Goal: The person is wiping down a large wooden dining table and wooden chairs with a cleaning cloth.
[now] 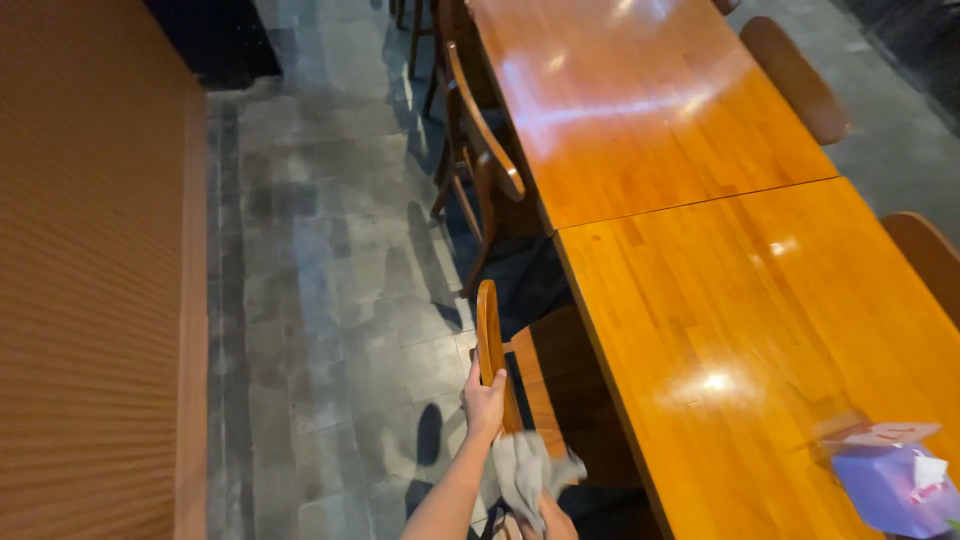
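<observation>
left hand (485,400) closed around top of wooden chair back (489,340), thumb up, steadying it. right hand (548,515) just below, bunching grey cloth (525,472). shiny table (760,330) beside grip.

Glossy orange-brown plank tables (740,290), matching wooden chair (492,350), plain grey cloth (525,475). The floor (320,260) is mottled dark grey tile, the wall panel (90,300) ribbed tan, and there's a lilac tissue box (890,485) with a white top.

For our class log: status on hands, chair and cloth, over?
Left hand gripping chair back. Right hand holding grey cloth. Table close beside chair.
</observation>
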